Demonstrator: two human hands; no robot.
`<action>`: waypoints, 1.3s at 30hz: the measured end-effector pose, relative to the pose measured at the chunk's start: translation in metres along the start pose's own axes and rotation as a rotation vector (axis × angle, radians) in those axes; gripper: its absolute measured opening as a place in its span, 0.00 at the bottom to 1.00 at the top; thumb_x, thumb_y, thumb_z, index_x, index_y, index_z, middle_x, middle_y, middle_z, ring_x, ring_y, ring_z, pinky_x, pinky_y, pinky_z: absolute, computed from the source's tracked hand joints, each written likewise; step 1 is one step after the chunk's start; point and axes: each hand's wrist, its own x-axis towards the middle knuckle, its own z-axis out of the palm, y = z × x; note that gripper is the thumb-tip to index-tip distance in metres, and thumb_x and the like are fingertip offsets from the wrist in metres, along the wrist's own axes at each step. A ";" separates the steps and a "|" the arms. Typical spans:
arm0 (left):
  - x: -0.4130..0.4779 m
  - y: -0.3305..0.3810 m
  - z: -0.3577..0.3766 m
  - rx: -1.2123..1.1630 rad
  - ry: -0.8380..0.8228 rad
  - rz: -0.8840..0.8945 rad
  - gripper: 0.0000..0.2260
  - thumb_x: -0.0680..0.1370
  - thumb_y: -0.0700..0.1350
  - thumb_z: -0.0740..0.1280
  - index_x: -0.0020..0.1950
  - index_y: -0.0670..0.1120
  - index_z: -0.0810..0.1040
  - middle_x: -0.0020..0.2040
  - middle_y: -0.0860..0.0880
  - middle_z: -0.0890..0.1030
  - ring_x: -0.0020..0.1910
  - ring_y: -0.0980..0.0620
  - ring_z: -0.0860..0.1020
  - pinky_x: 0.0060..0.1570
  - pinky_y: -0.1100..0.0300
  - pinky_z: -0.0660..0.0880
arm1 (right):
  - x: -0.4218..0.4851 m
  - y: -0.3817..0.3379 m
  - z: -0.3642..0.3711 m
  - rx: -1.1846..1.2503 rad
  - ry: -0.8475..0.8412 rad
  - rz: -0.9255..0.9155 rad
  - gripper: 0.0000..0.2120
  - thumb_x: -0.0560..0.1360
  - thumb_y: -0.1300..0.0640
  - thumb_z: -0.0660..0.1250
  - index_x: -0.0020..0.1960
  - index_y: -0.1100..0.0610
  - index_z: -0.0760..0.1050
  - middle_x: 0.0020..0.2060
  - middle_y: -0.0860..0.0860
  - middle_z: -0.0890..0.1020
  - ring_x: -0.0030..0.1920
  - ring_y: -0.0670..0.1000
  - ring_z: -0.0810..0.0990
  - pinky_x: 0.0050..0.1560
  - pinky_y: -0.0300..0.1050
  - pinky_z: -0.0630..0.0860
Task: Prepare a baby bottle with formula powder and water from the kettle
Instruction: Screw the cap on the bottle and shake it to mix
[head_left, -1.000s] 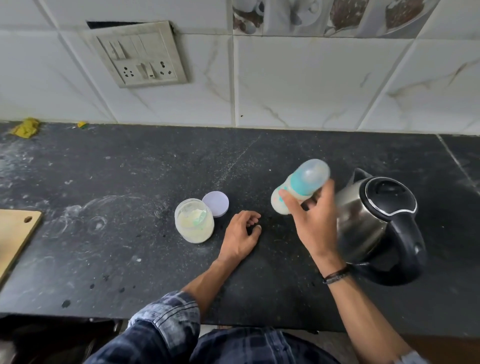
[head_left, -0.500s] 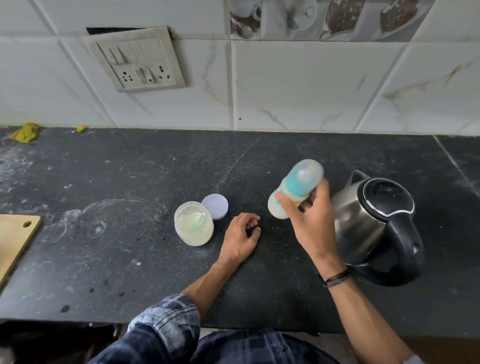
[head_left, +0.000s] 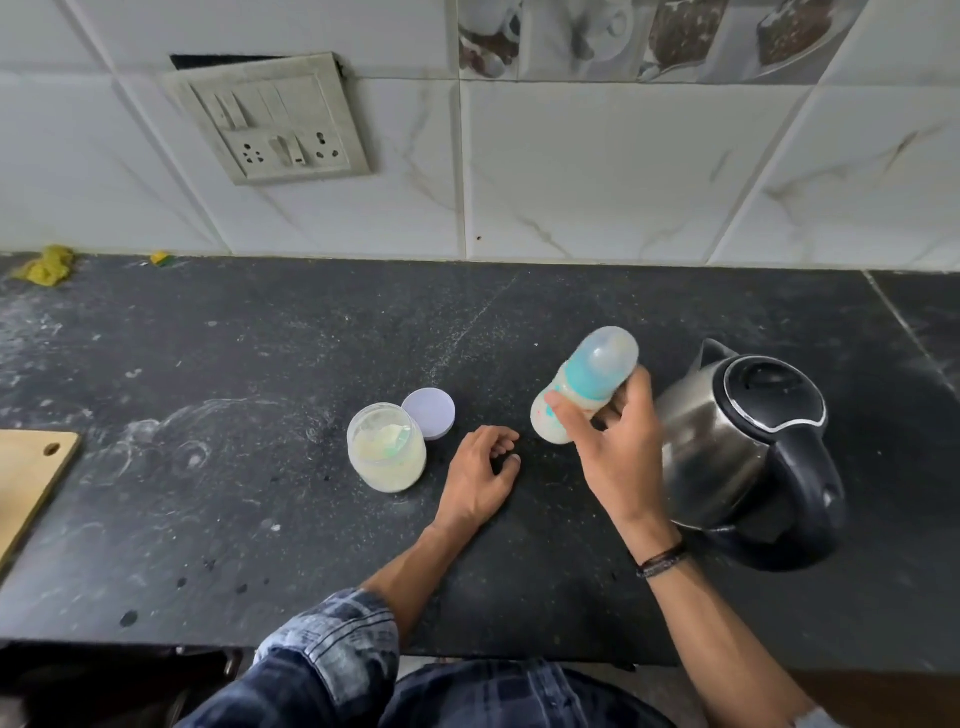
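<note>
My right hand (head_left: 615, 452) grips a baby bottle (head_left: 582, 387) with a teal collar and a clear cap, tilted above the dark counter; milky liquid fills its lower part. A steel kettle (head_left: 727, 441) with a black lid and handle stands just right of that hand. An open jar of pale formula powder (head_left: 387, 454) with a scoop inside sits left of centre, its white lid (head_left: 429, 413) lying beside it. My left hand (head_left: 480, 475) rests on the counter between jar and bottle, fingers loosely curled, holding nothing.
A wooden cutting board (head_left: 28, 480) lies at the left edge of the black counter (head_left: 260, 364). Yellow scraps (head_left: 47, 265) lie at the back left by the tiled wall. A switch and socket plate (head_left: 270, 119) hangs on the wall.
The bottle in my right hand has shifted slightly left and down while staying tilted. My left hand has stayed in place on the counter.
</note>
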 end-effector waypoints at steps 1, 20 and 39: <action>-0.002 0.000 0.002 -0.004 -0.008 0.001 0.11 0.76 0.45 0.69 0.58 0.52 0.79 0.49 0.60 0.78 0.51 0.58 0.76 0.53 0.67 0.73 | -0.002 0.000 -0.001 0.002 0.000 -0.005 0.29 0.71 0.47 0.81 0.66 0.47 0.71 0.58 0.43 0.83 0.58 0.47 0.85 0.60 0.52 0.82; 0.000 0.008 -0.005 -0.004 -0.010 0.006 0.11 0.77 0.42 0.70 0.59 0.50 0.80 0.50 0.57 0.79 0.51 0.58 0.76 0.53 0.68 0.73 | -0.002 -0.002 -0.002 0.047 0.068 -0.099 0.28 0.72 0.47 0.80 0.66 0.43 0.69 0.59 0.43 0.83 0.59 0.47 0.85 0.58 0.43 0.82; -0.005 0.008 -0.003 0.007 -0.018 -0.012 0.11 0.76 0.41 0.70 0.57 0.52 0.79 0.48 0.59 0.78 0.51 0.61 0.75 0.52 0.74 0.69 | -0.004 0.003 0.001 -0.017 -0.017 -0.032 0.29 0.70 0.43 0.79 0.65 0.46 0.70 0.58 0.40 0.82 0.59 0.47 0.85 0.58 0.51 0.84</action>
